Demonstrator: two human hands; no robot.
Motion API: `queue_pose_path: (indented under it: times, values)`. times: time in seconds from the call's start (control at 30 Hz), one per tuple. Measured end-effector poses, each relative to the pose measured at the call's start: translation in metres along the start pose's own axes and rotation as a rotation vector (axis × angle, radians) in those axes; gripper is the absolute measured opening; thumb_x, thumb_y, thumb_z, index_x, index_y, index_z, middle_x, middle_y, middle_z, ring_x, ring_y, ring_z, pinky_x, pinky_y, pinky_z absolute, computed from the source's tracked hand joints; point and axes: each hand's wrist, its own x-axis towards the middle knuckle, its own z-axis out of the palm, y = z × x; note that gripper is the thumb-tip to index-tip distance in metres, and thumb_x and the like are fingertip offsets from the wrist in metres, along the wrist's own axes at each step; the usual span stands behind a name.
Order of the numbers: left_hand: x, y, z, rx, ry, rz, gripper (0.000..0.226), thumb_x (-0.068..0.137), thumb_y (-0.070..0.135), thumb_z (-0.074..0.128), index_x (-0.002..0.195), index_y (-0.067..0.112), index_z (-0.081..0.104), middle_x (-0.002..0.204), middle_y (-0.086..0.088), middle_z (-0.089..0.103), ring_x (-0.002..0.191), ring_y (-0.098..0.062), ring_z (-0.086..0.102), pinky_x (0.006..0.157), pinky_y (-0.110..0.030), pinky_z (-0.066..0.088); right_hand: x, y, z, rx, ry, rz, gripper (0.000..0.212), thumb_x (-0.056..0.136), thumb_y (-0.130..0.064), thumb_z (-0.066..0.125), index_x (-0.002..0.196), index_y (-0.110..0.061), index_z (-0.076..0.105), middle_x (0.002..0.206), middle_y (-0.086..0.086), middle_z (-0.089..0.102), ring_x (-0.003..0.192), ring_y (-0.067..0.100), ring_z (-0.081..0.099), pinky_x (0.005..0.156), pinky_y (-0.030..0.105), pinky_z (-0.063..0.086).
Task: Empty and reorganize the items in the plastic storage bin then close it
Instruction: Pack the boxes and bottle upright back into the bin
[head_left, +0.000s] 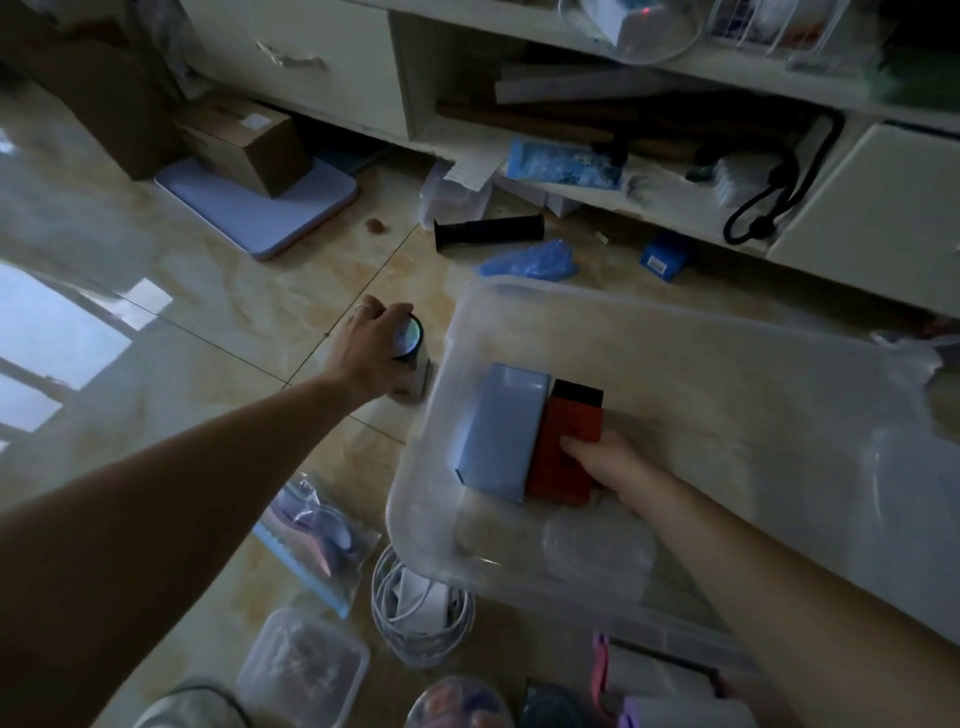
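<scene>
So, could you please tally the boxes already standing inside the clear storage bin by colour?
Inside the clear storage bin:
Blue box: 1
Red box with a black end: 1, gripped by the right hand
Total: 2
The left hand grips a small cylindrical can on the floor outside the bin, so it is not counted.

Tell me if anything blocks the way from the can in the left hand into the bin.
Nothing visible does. The left hand grips the can on the floor just left of the open bin; only the bin's wall lies between. Inside, the blue box and red box fill the near-left area.
</scene>
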Motion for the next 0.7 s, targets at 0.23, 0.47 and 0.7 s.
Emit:
queue_pose_path:
  times: [0.23,0.47,0.7]
  values:
    - [-0.024,0.020,-0.076,-0.097,0.307,-0.038,0.067,0.086,0.039,0.068,0.146,0.026,0.042,0.130,-0.014,0.040,0.114,-0.030,0.042,0.091,-0.039,0.044,-0.053,-0.081,-0.021,-0.484,0.463,-0.210,0.022,0.092,-0.023,0.054,0.097,-0.006,0.067,0.096,0.014,0.069,0.088,0.032,0.068,0.065,0.029,0.048]
    - [-0.043,0.117,-0.138,-0.482,0.399,0.142,0.052,0.082,0.054,0.063,0.131,0.038,0.056,0.119,0.002,0.048,0.108,-0.010,0.052,0.092,-0.030,0.053,-0.134,-0.171,-0.038,0.004,-0.040,-0.913,0.050,0.097,-0.041,0.061,0.142,-0.026,0.046,0.135,-0.003,0.052,0.120,0.005,0.052,0.090,0.019,0.047]
    - [-0.073,0.198,-0.064,-0.717,-0.055,0.160,0.077,0.085,0.058,0.064,0.150,0.034,0.031,0.114,0.009,0.057,0.104,-0.006,0.061,0.088,-0.032,0.056,-0.115,-0.110,-0.099,0.048,-0.325,-0.588,0.045,0.087,-0.032,0.076,0.129,-0.030,0.059,0.116,-0.005,0.073,0.107,0.011,0.070,0.089,0.036,0.059]
